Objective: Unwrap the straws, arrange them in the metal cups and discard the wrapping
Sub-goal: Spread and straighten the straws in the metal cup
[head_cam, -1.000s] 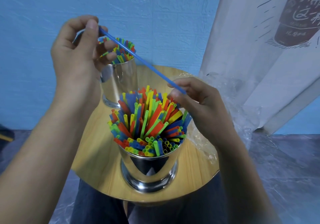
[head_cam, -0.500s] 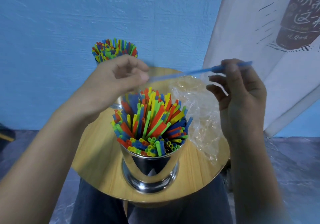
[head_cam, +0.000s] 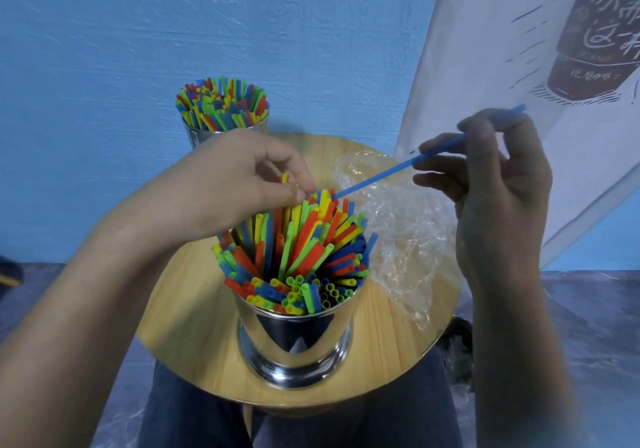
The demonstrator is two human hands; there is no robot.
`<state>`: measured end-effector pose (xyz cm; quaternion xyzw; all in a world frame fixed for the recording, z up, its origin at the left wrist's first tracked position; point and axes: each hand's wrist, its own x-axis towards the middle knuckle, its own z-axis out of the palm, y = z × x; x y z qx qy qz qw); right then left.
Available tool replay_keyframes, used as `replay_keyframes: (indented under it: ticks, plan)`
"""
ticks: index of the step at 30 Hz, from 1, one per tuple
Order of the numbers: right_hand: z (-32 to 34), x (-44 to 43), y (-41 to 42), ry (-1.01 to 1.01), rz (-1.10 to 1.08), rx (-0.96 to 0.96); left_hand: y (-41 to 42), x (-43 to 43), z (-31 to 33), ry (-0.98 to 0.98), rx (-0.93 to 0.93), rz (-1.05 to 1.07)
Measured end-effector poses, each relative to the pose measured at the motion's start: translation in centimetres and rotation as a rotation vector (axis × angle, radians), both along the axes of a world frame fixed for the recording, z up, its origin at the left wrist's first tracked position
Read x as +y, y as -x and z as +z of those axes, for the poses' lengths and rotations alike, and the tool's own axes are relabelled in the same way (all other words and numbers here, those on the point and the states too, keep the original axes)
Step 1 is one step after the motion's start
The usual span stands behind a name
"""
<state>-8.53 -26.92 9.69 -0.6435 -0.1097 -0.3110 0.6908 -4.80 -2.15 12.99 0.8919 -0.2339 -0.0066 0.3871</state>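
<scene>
Round wooden table (head_cam: 180,336) | 2 straw-filled metal cups (head_cam: 294,343) (head_cam: 197,137) | right hand (head_cam: 495,198) pinches 1 blue plastic straw (head_cam: 381,175) | left hand (head_cam: 235,184): grip unclear

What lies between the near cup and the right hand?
Head view: clear wrapping lies on the table there; above it the blue straw runs from the right hand to the straw tops in the near cup.

A blue wall (head_cam: 311,31) with a rough, brushed texture is filling the back of the view under soft, even light. At the right a white banner (head_cam: 485,49) is slanting across it, showing a dark drawn cup and handwritten characters, while a greyish floor (head_cam: 588,326), possibly covered with sheeting, is spreading below. A round wooden counter (head_cam: 194,336) is standing in the middle, its pale grain catching the light.
</scene>
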Motion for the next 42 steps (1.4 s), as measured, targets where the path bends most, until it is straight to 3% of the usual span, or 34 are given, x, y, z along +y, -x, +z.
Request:
replay_keyframes:
  ticks: [8, 14, 19, 23, 29, 34, 42]
  plan:
    - [0.5, 1.4, 0.4, 0.176, 0.091, 0.079, -0.2, 0.2, -0.2, -0.049, -0.055, -0.05]
    - [-0.1, 2.3, 0.1, 0.224, 0.129, 0.109, -0.1, 0.2, 0.2, 0.109, -0.07, -0.076]
    - [-0.2, 3.2, 0.1, 0.132, 0.057, 0.069, 0.3, -0.2, 0.1, 0.267, -0.079, -0.041]
    - [-0.2, 3.4, 0.3, 0.1, 0.011, 0.052, 0.3, -0.2, -0.1, 0.296, -0.106, -0.048]
    - [-1.3, 3.3, -0.4, 0.223, 0.052, 0.095, 0.0, -0.2, -0.5, 0.317, -0.157, -0.052]
    - [-2.1, 3.3, -1.1, 0.446, 0.118, 0.146, -0.5, 0.1, -0.8, 0.269, -0.12, -0.065]
    - [-1.7, 3.2, -1.4, 0.522, 0.198, 0.195, -0.8, 0.5, -0.5, 0.059, 0.012, -0.151]
